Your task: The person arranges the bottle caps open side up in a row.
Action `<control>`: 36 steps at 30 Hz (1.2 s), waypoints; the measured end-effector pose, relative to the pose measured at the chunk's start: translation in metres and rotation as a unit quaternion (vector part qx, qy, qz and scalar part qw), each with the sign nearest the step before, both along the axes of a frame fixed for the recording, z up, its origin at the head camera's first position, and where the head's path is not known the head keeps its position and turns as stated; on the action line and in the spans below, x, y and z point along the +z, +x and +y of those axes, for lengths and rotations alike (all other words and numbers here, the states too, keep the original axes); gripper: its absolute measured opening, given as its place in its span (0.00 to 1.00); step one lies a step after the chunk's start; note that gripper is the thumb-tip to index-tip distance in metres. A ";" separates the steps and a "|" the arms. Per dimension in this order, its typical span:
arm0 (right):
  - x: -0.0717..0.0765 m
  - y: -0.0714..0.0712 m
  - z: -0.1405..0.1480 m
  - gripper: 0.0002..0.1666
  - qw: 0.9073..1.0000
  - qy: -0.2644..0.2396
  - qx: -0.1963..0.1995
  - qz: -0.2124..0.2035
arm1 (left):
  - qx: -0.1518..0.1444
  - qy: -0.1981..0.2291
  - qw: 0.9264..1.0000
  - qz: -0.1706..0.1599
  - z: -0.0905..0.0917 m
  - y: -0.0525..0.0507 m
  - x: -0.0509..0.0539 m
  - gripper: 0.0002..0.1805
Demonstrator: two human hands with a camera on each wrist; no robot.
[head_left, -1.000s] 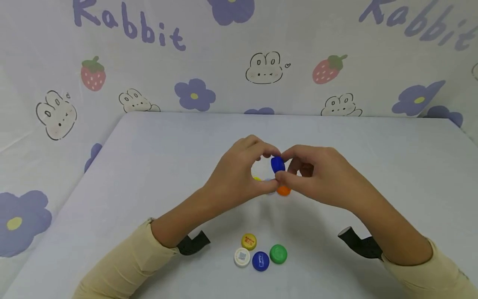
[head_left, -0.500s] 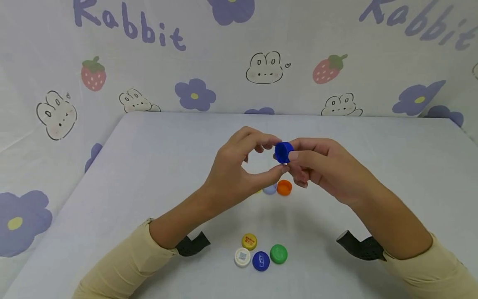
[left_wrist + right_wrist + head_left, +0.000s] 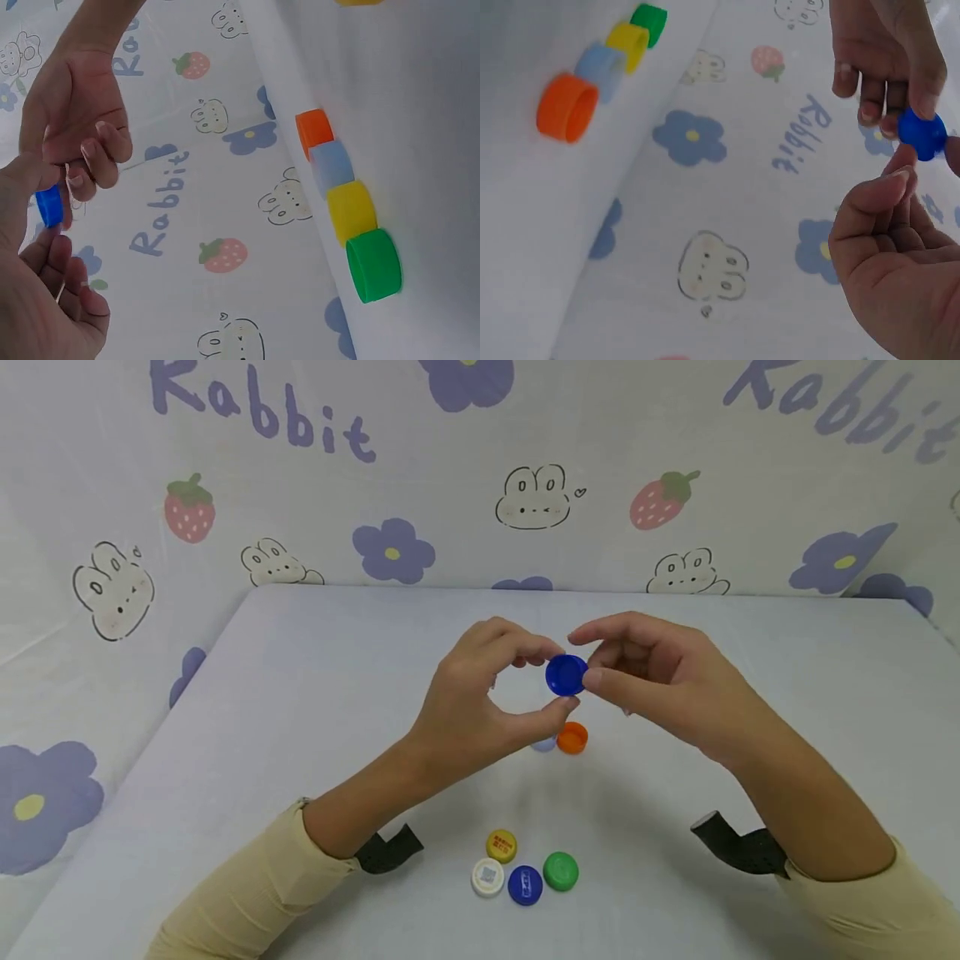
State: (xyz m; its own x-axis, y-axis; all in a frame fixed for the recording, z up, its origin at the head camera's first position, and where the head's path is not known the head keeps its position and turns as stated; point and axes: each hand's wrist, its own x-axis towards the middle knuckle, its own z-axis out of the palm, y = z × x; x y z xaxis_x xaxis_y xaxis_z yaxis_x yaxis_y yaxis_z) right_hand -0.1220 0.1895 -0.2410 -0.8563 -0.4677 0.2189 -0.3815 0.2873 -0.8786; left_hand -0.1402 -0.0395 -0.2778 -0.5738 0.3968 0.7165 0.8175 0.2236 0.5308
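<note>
A blue bottle cap (image 3: pixel 566 675) is held up above the table, its hollow side facing the head camera. My left hand (image 3: pixel 468 693) pinches it between thumb and index finger. On its right edge rests the thumb of my right hand (image 3: pixel 667 685), whose index finger is lifted off the cap. Under the hands, an orange cap (image 3: pixel 572 737) and a partly covered light blue cap (image 3: pixel 544 744) lie on the table. The left wrist view shows a yellow cap (image 3: pixel 352 212) and a green cap (image 3: pixel 373 265) continuing that row; my left hand hides both in the head view.
Nearer the front of the white table (image 3: pixel 337 652) lie a yellow cap (image 3: pixel 501 845) with red print, a white cap (image 3: pixel 487 877), a dark blue cap (image 3: pixel 525 885) and a green cap (image 3: pixel 560 871). A printed rabbit cloth (image 3: pixel 450 468) hangs behind the table.
The blue cap has turned from side-on to show its hollow inside. My right index finger has come off it, leaving the left hand's pinch. The caps on the table have not moved.
</note>
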 end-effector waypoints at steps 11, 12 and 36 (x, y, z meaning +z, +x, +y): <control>0.002 0.010 -0.002 0.27 0.919 0.260 -0.024 0.296 | 0.035 -0.125 0.992 0.002 0.001 0.000 -0.006 0.19; 0.002 0.010 -0.003 0.26 0.915 0.266 -0.024 0.302 | 0.037 -0.131 0.991 0.006 0.001 0.000 -0.006 0.19; -0.017 -0.016 0.011 0.10 0.902 0.423 0.042 0.082 | -0.011 -0.376 0.915 -0.143 0.050 -0.026 -0.024 0.18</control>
State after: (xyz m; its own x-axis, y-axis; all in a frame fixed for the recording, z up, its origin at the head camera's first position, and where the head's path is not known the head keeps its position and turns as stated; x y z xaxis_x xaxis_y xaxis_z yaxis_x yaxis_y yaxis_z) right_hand -0.1379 0.2001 -0.2580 -0.7983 -0.5888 -0.1266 -0.5380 0.7917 -0.2895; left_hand -0.1657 0.0110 -0.3023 -0.6811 0.7299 0.0581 0.6781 0.5989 0.4260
